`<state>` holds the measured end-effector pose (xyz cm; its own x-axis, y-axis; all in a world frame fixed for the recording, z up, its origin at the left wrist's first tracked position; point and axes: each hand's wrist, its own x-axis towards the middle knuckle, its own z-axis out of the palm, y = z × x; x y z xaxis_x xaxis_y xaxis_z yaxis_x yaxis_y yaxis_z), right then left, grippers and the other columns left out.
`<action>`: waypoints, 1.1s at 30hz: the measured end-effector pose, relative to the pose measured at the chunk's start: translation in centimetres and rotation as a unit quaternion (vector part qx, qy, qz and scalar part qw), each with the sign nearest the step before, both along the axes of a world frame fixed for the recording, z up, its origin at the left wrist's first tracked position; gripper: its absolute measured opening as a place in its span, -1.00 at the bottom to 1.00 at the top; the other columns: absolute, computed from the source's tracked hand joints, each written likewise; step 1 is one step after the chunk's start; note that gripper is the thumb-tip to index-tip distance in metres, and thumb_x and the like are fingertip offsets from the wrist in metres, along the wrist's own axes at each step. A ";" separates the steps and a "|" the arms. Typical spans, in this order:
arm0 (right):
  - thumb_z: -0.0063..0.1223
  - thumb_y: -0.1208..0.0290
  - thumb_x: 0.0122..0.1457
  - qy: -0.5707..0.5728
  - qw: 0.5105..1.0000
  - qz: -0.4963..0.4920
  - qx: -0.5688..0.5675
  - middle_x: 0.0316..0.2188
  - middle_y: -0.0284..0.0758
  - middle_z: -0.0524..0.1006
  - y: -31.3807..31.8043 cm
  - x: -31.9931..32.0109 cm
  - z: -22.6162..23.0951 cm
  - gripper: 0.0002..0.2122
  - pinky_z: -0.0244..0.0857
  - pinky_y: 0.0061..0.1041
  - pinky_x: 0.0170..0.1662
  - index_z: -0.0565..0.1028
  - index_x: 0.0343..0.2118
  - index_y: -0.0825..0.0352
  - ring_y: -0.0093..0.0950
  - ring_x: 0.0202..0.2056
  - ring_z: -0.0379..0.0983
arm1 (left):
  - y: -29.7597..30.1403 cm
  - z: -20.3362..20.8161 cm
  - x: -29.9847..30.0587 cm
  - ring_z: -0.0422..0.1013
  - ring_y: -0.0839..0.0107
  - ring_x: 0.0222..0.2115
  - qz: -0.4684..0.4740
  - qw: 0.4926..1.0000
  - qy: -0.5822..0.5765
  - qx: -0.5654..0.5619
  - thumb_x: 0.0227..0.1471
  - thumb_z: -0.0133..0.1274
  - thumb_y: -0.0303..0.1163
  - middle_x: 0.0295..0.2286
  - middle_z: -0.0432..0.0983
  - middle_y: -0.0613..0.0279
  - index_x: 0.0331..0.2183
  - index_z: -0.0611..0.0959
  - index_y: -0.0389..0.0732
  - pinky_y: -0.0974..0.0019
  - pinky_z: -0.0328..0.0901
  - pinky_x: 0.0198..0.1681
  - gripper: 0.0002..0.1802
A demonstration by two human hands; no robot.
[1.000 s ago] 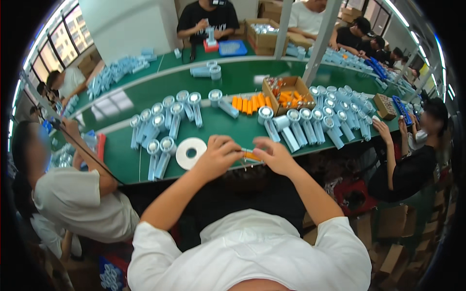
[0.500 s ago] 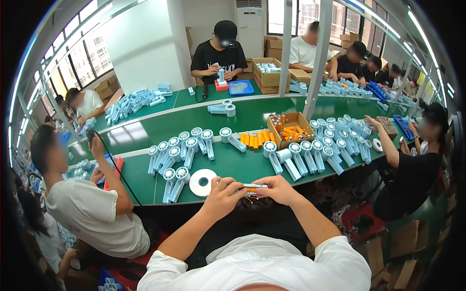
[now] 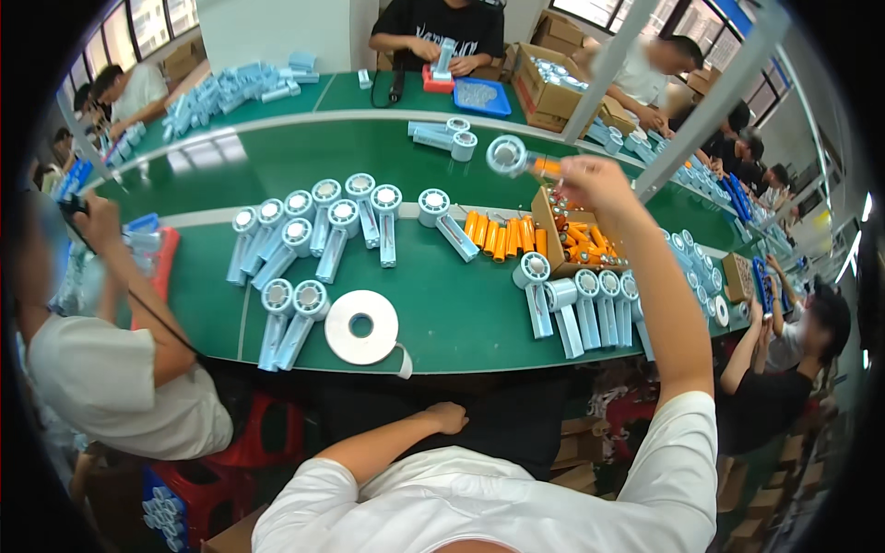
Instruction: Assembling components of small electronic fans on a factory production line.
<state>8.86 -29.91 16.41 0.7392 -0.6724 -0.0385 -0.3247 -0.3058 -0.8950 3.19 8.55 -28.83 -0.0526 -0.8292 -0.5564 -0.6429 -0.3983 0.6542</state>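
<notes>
Above the conveyor my right hand [image 3: 595, 180] reaches far forward, closed round the handle of a light blue handheld fan [image 3: 507, 156]. The fan's round head points left, and orange shows along its handle by my fingers. Its outline is slightly blurred. Close to my body, my left hand [image 3: 448, 417] rests low over my dark-clad lap with curled fingers and nothing visible in it. A cardboard box [image 3: 546, 221] of orange battery cells stands below my right hand, with a row of orange battery cells [image 3: 501, 237] on its left.
Light blue fans [image 3: 343, 214] lie in groups on the green table [image 3: 442, 323]. A roll of white tape [image 3: 341, 343] lies near the front edge. Beyond the conveyor [image 3: 313, 166] a person works beside a blue tray [image 3: 481, 97]. Other people sit left and right; metal posts [image 3: 710, 106] rise at right.
My hands have parted from the piece they held together near the table edge. The right has swung forward over the conveyor with a fan; the left has dropped to my lap. The view has shifted.
</notes>
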 end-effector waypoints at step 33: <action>0.42 0.15 0.12 0.337 0.752 0.356 -0.441 -0.04 -0.27 0.68 8.2 11.1 -8.4 -0.50 0.56 -0.26 0.01 0.66 0.13 0.18 -0.26 -0.10 0.65 | 0.8 0.4 5.1 0.59 -0.10 -0.07 0.062 0.992 -0.068 -0.090 0.30 0.17 -0.13 -0.02 0.67 -0.04 0.01 0.72 -0.25 -0.04 0.45 0.06 -0.58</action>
<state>19.97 -21.73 8.04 0.9364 -0.0988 -0.3368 -0.0866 -0.9949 0.0511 8.28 9.40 -28.43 0.1218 -0.9108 -0.3944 -0.6836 -0.3651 0.6320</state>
